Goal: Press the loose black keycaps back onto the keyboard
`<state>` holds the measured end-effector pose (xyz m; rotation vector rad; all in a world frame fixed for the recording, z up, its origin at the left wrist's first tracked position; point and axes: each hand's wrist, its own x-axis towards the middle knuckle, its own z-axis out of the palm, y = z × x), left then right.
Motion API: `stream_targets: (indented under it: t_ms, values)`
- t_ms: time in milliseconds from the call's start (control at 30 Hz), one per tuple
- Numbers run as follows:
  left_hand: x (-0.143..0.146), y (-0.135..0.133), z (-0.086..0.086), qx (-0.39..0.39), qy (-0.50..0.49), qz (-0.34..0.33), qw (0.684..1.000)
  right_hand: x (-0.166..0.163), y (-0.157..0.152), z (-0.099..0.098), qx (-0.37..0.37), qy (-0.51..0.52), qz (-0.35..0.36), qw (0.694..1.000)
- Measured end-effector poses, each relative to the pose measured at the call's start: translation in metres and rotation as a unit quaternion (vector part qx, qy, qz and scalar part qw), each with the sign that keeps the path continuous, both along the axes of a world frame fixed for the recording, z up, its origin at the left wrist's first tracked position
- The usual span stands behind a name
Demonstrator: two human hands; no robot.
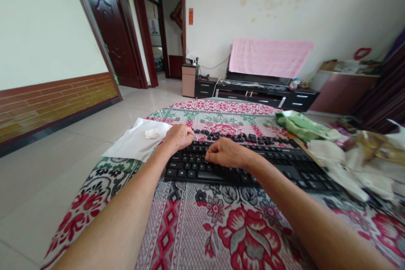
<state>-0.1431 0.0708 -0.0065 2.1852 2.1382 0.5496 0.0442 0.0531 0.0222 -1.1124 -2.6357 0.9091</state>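
A black computer keyboard lies on the table in front of me, with gaps where some keycaps are off. Many loose black keycaps are spread in a row along its far side. My left hand is over the keyboard's upper left corner, its fingers curled together; what they hold, if anything, is hidden. Above the letter keys my right hand is closed in a pinch, thumb and fingertips down at the keys. Anything between those fingertips is too small to make out.
Left of the keyboard lies a white paper sheet with a crumpled tissue on it. A green packet, white cloths and a golden bag crowd the right side. A flowered tablecloth covers the round table.
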Motion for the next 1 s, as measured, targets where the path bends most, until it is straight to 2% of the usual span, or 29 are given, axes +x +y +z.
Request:
stream_targets:
  t_ms: [167, 333, 500, 600, 767, 867, 1000]
  values:
    - [0.000, 0.001, -0.003, 0.011, 0.009, -0.008, 1.000, -0.001, 0.000, 0.002, -0.013, 0.002, 0.010, 1.000]
    - [0.000, 0.002, -0.002, 0.008, 0.023, -0.006, 1.000, 0.002, 0.006, -0.003, -0.108, 0.008, 0.021, 0.994]
    - [0.000, 0.001, -0.001, 0.004, 0.022, -0.007, 1.000, 0.005, 0.008, -0.005, -0.096, 0.031, 0.024, 0.995]
    - [-0.003, 0.001, -0.001, 0.000, 0.000, 0.032, 0.999, 0.004, 0.006, -0.005, -0.089, 0.026, 0.015, 0.996]
    - [-0.012, 0.000, -0.003, 0.004, -0.038, 0.161, 0.986, -0.001, 0.002, 0.000, -0.105, -0.007, -0.030, 0.994]
    - [-0.013, 0.000, -0.005, -0.011, -0.039, 0.166, 0.985, -0.003, 0.001, 0.003, -0.124, -0.029, -0.055, 0.990]
    - [-0.012, 0.000, -0.005, -0.031, -0.040, 0.163, 0.985, -0.006, 0.003, 0.008, -0.138, -0.054, -0.044, 0.988]
